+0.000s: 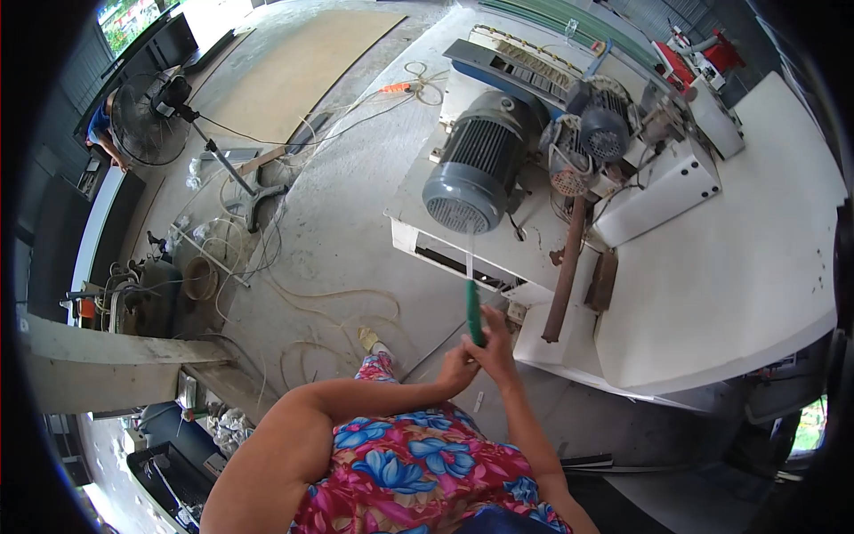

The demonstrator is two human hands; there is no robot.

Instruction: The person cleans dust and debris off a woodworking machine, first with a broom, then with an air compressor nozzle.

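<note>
Nearest is a floral shirt, with both arms reaching forward from it. The right hand is closed around the lower end of a green tool, which stands almost upright with its thin pale tip pointing up at the motor. The left hand is curled shut just beside it, touching the right hand; whether it grips the tool itself I cannot tell. The tool is held in the air over the floor, just in front of the counter.

A rusty pipe leans against the counter's near edge, right of the hands. A wide white panel lies to the right. The grey motor sits on the counter, with a smaller motor behind it.

Pale hoses loop over the floor to the left. Farther off stands a fan, a person in blue beside it, and a plywood sheet lies beyond.
</note>
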